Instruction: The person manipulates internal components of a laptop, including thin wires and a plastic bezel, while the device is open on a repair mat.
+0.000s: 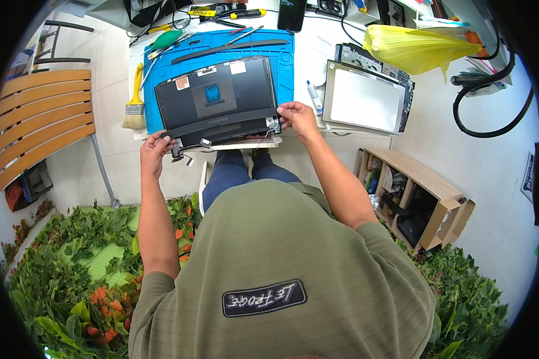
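Observation:
A black laptop screen panel (239, 90) with small stickers and a blue central label lies on a blue work mat (281, 57). Across its lower part runs a dark bezel strip (218, 121) with printed lettering. My left hand (157, 147) pinches that strip at its left end, beside a dangling small cable and connector (176, 154). At the other end my right hand (296, 121) pinches it between thumb and fingers, near a metal hinge (271, 122). Another long dark strip (230, 51) rests on the mat behind the panel.
Pliers and cables (227, 15), a phone (291, 13), a green blower (164, 40) and a yellow brush (134, 107) surround the mat. At right are a pale panel (362, 96), a white tube (314, 96) and a yellow bag (413, 48). A wooden bench (42, 119) stands left.

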`<control>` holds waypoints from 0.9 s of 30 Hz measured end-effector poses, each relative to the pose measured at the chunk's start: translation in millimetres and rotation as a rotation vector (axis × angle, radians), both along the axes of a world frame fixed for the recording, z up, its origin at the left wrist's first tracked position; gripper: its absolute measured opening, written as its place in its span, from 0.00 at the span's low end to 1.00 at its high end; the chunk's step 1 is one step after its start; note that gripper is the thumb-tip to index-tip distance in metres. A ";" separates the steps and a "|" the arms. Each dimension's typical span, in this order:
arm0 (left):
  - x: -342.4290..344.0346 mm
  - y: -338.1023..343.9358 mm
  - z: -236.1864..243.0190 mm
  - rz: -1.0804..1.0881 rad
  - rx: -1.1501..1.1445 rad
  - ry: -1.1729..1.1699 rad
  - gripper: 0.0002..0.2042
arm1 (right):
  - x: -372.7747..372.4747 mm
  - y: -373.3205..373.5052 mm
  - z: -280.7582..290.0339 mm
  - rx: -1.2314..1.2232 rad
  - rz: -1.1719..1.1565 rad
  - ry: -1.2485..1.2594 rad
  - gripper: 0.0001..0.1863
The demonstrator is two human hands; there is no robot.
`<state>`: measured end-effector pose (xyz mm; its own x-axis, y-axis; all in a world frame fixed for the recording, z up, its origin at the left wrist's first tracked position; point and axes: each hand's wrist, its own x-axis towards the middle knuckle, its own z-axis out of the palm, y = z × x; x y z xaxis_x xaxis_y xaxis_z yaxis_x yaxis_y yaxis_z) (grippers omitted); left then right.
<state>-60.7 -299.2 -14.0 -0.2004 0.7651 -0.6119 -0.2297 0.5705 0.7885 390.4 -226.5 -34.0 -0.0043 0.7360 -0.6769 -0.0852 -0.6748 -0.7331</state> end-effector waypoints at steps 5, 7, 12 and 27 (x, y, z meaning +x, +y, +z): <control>0.4 -0.8 -3.7 0.029 -0.029 -0.045 0.14 | 4.3 -1.3 -0.3 -0.027 -0.083 0.156 0.10; -0.4 -3.7 -7.0 0.063 -0.030 -0.080 0.14 | 0.0 -1.5 8.8 -0.040 -0.106 0.256 0.12; 3.3 -2.5 -6.2 0.109 -0.026 -0.148 0.16 | -3.7 0.0 24.9 -0.067 -0.112 0.414 0.17; 10.8 143.7 1.8 0.035 0.088 -0.090 0.16 | -11.0 97.7 2.3 0.109 -0.348 0.405 0.15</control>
